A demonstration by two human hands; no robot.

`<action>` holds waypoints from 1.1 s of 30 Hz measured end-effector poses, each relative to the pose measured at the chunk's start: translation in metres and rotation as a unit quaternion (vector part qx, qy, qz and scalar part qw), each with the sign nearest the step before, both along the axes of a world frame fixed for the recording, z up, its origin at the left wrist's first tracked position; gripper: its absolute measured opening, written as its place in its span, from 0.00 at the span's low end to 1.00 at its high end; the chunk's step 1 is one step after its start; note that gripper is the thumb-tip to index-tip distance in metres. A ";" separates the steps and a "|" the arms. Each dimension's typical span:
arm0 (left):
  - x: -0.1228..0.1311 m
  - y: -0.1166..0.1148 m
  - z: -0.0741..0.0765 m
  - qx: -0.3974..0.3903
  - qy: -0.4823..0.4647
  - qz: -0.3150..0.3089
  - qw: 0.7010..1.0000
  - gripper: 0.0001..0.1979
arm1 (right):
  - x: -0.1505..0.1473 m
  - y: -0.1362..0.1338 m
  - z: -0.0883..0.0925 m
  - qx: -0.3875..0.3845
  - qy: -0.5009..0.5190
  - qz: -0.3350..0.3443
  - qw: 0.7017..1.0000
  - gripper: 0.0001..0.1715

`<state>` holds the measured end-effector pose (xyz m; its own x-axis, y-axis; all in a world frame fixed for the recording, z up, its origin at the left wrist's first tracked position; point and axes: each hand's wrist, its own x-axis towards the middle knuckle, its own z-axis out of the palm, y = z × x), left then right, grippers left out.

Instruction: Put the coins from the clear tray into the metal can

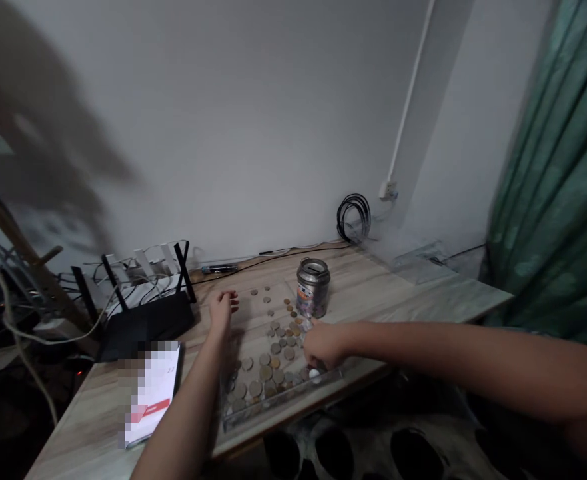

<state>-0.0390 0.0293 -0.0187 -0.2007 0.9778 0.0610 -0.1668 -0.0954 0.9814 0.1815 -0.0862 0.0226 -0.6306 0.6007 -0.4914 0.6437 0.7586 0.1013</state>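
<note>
Many coins [266, 372] lie spread in a shallow clear plastic tray [273, 415], most of them near its front wall. My left hand [222, 308] is at the tray's left side, its fingers loosely bent and apart, holding nothing visible. Low over the coins at the tray's right side is my right hand [322, 343], fingers curled downward. Its fingertips are partly hidden, and I cannot make out what they pinch. A round white piece [314, 375] lies just below that hand. Behind it stands a metal can-shaped coin bank [312, 290], upright, with a slot in its top.
On the left are a black router [146, 327] with upright antennas and a phone [154, 393] with a lit screen. A coiled black cable [353, 217] leans on the wall at the back. Clear plastic [418, 261] sits at the right. A green curtain [558, 187] hangs beyond.
</note>
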 end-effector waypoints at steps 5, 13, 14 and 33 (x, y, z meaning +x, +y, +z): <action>0.000 0.001 -0.002 0.001 0.007 -0.015 1.000 0.12 | -0.002 0.001 -0.001 -0.017 -0.012 -0.017 1.000 0.12; 0.002 0.001 -0.001 -0.011 0.009 -0.035 0.999 0.11 | 0.002 0.000 0.020 -0.020 0.017 -0.065 0.998 0.09; 0.002 0.001 -0.001 -0.014 0.012 -0.038 0.999 0.11 | 0.003 0.001 0.022 -0.015 0.025 -0.074 0.997 0.09; 0.005 -0.006 0.004 -0.035 0.064 -0.075 0.995 0.10 | 0.000 -0.004 0.002 -0.038 0.092 -0.027 0.995 0.29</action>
<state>-0.0340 0.0234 -0.0142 -0.0479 0.9988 0.0072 -0.0471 -0.0094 0.9988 0.1820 -0.0900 0.0250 -0.6823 0.6007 -0.4167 0.6854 0.7239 -0.0786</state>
